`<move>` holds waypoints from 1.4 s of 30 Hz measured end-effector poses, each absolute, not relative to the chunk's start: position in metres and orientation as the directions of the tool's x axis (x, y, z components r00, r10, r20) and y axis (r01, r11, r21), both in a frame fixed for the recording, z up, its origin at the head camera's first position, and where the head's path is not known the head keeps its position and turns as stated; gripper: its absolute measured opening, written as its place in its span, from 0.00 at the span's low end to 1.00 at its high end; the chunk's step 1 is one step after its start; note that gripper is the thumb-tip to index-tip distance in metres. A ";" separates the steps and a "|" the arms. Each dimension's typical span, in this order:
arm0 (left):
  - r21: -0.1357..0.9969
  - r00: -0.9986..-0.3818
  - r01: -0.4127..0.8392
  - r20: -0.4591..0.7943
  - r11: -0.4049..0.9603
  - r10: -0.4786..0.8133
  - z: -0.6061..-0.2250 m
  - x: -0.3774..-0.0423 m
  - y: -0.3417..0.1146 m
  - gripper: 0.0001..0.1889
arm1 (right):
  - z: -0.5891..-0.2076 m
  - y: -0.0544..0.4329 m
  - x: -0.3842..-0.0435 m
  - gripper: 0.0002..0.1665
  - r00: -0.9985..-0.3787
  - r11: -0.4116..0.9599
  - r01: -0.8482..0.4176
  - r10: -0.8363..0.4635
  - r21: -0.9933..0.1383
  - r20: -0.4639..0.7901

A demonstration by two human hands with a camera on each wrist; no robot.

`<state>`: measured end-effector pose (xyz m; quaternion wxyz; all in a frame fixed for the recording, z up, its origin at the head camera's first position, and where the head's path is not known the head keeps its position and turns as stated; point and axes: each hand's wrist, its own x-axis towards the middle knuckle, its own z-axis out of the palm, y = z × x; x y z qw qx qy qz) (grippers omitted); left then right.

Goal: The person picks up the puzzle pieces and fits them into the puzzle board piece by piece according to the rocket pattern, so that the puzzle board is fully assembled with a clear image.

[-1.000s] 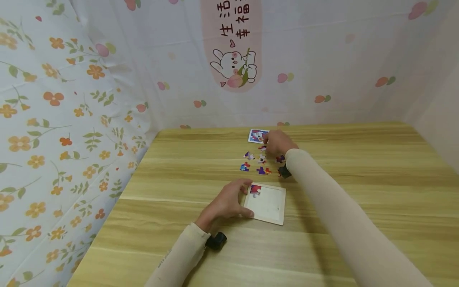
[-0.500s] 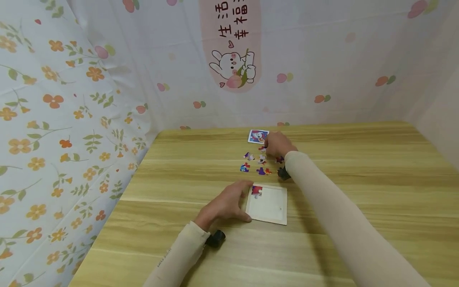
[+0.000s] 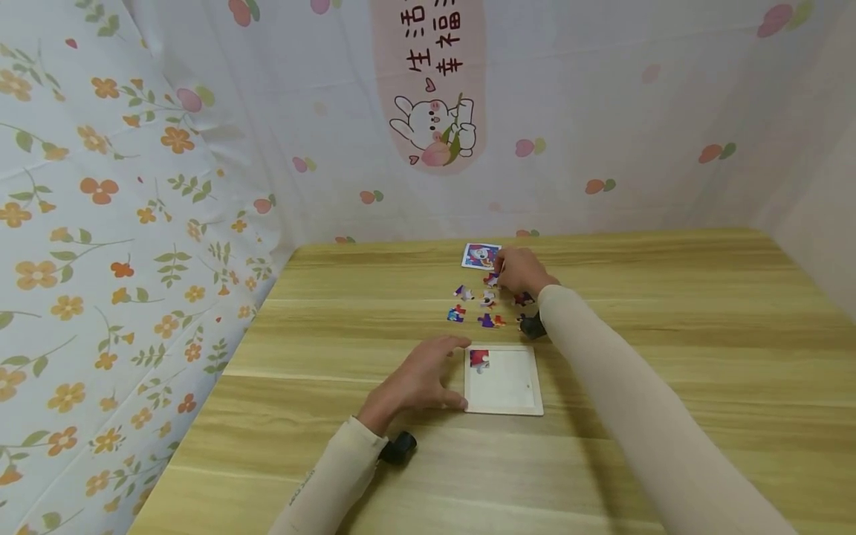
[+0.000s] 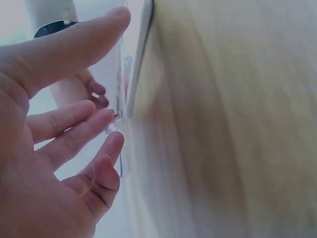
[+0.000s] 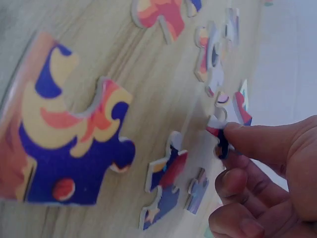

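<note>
My left hand (image 3: 417, 383) lies at the left side of a square white puzzle tray (image 3: 501, 411), thumb by its near left corner and fingers loosely bent. In the left wrist view, the thumb (image 4: 79, 49) and fingers are spread with nothing between them. One red and grey jigsaw piece (image 3: 479, 360) sits in the tray's far left corner. Beyond the tray, my right hand (image 3: 524, 272) is low over the loose pieces. In the right wrist view, its thumb and forefinger pinch a red, white and dark blue jigsaw piece (image 5: 218, 131).
Several loose jigsaw pieces (image 3: 491, 321) lie in rough rows between the tray and a small picture card (image 3: 476, 255) at the back. A purple and orange piece (image 5: 64, 148) looms near the right wrist camera. Patterned cloth (image 3: 568, 148) hangs behind the wooden table (image 3: 669, 334).
The tray has turned slightly and shifted a little right, now sitting squarer. My left fingers have eased off its edge. The right hand has hardly moved.
</note>
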<state>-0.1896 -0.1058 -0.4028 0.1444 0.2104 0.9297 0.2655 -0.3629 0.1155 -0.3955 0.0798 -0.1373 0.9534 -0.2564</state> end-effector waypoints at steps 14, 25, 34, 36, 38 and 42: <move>0.393 -0.845 0.405 -0.185 0.826 0.503 -0.400 -0.191 -0.103 0.47 | -0.384 0.135 -0.331 0.05 -0.913 0.695 -0.270 -0.405 -0.667 -0.053; 0.380 -0.828 0.423 -0.206 0.823 0.521 -0.398 -0.194 -0.098 0.43 | -0.384 0.146 -0.295 0.04 -0.869 0.617 -0.255 -0.484 -0.745 -0.103; 0.429 -0.814 0.425 -0.205 0.797 0.544 -0.396 -0.195 -0.095 0.41 | -0.393 0.151 -0.266 0.06 -0.804 0.593 -0.221 -0.561 -0.774 -0.200; 0.438 -0.814 0.418 -0.208 0.796 0.542 -0.396 -0.195 -0.095 0.41 | -0.394 0.152 -0.262 0.07 -0.797 0.580 -0.205 -0.567 -0.789 -0.209; 0.445 -0.816 0.412 -0.207 0.795 0.539 -0.396 -0.195 -0.094 0.41 | -0.396 0.153 -0.259 0.07 -0.785 0.560 -0.192 -0.581 -0.806 -0.216; 0.437 -0.820 0.413 -0.202 0.799 0.535 -0.396 -0.195 -0.093 0.41 | -0.398 0.154 -0.255 0.06 -0.769 0.534 -0.156 -0.594 -0.831 -0.237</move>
